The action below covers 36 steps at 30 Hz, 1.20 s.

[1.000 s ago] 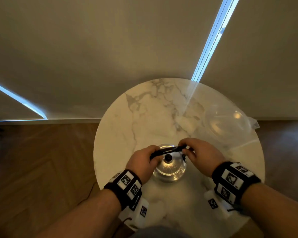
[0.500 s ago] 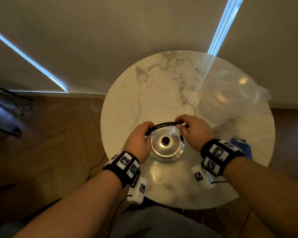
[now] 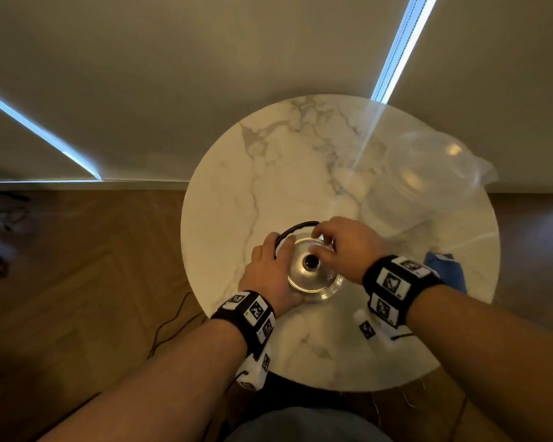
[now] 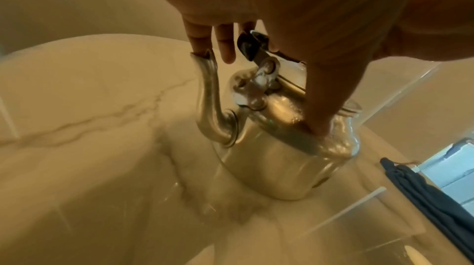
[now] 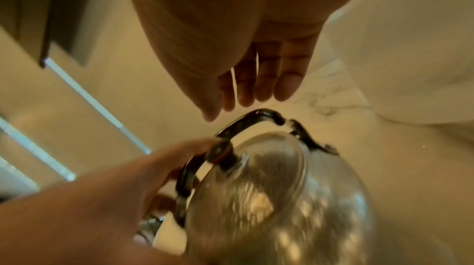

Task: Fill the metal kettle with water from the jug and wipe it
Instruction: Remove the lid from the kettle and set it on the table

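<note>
The metal kettle (image 3: 315, 277) stands on the round marble table (image 3: 230, 193), lid on, its black knob (image 3: 312, 263) facing up. The black handle (image 3: 296, 227) lies folded toward the far side. My left hand (image 3: 268, 272) rests against the kettle's left side; in the left wrist view its thumb (image 4: 318, 119) presses on the kettle's shoulder and straight fingers reach over the spout (image 4: 207, 95). My right hand (image 3: 345, 250) hovers over the lid's far right edge, its fingers (image 5: 256, 87) loose just above the handle (image 5: 266, 116), holding nothing. The clear plastic jug (image 3: 428, 177) stands at the table's far right.
A blue cloth (image 3: 447, 272) lies at the table's right edge, close to my right wrist. The wall runs right behind the table. Cables (image 3: 170, 327) trail over the wooden floor at the left.
The handle, held upright over the lid by both hands a second ago, now lies folded to the far side. My right hand has let go of it, and my left hand has dropped to the kettle's side.
</note>
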Tool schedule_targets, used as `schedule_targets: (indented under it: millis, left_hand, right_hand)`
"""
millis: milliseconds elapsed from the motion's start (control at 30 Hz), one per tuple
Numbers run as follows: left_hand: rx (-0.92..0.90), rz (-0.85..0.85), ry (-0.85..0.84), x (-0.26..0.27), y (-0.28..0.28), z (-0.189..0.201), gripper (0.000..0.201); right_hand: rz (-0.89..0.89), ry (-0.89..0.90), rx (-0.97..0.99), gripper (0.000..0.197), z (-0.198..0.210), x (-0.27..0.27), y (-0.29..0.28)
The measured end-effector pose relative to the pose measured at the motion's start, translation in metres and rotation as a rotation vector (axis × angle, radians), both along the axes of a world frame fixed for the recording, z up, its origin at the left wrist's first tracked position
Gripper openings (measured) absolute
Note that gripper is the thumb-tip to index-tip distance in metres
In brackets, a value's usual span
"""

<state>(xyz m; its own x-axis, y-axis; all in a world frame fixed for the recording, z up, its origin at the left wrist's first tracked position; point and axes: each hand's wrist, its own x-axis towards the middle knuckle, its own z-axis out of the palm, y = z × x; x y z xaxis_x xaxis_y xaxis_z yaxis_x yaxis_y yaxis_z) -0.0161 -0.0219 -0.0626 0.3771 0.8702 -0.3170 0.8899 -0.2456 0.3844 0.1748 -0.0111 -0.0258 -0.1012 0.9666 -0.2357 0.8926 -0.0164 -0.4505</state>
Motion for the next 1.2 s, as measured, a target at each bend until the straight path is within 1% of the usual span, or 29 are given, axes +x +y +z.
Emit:
schedule_targets:
  millis: [67,167,267,333,433,567,667,767,900,1000,1100,1133,1200]
  left_hand:
    - [-0.018,0.019,0.020,0.001,0.007,-0.001,0.122]
    - [0.007,0.008,0.039,0.002,0.014,-0.005,0.119]
    - [0.002,0.015,0.038,0.001,0.016,-0.005,0.115]
    - [-0.003,0.005,0.039,0.000,0.018,-0.005,0.113]
    - [0.022,-0.006,0.044,-0.001,0.019,-0.007,0.114]
    - [0.032,-0.009,0.042,-0.002,0.020,-0.007,0.114]
    - [0.033,-0.006,0.037,-0.002,0.020,-0.008,0.113]
    - [0.030,-0.014,0.026,-0.001,0.019,-0.009,0.112]
    - [0.045,-0.024,0.056,0.001,0.017,-0.008,0.113]
    - [0.070,-0.012,0.061,0.002,0.017,-0.009,0.114]
    - [0.095,-0.003,0.088,0.005,0.014,-0.010,0.116]
    - [0.103,0.002,0.105,0.006,0.012,-0.010,0.116]
    - [0.094,0.021,0.132,0.007,0.008,-0.009,0.115]
  right_hand:
    - [0.047,-0.080,-0.064,0.029,0.001,-0.014,-0.016]
    - [0.040,-0.158,-0.082,0.020,-0.005,-0.030,-0.018]
    - [0.013,-0.165,-0.067,0.016,-0.006,-0.034,-0.016]
    - [-0.032,-0.140,-0.009,0.016,-0.002,-0.032,-0.023]
    - [-0.142,-0.071,0.063,0.019,0.008,-0.023,-0.038]
    - [-0.357,-0.032,0.045,0.013,0.008,0.004,-0.066]
    - [-0.513,-0.055,-0.021,0.009,-0.009,0.025,-0.090]
    - [-0.579,-0.106,-0.135,0.013,-0.038,0.039,-0.105]
    - [-0.570,-0.125,-0.252,0.019,-0.068,0.043,-0.108]
    - [-0.535,-0.099,-0.295,0.020,-0.078,0.043,-0.101]
    - [-0.521,-0.071,-0.294,0.018,-0.083,0.046,-0.095]
    - [-0.513,-0.054,-0.299,0.020,-0.083,0.048,-0.094]
    - [-0.492,-0.011,-0.316,0.034,-0.078,0.052,-0.096]
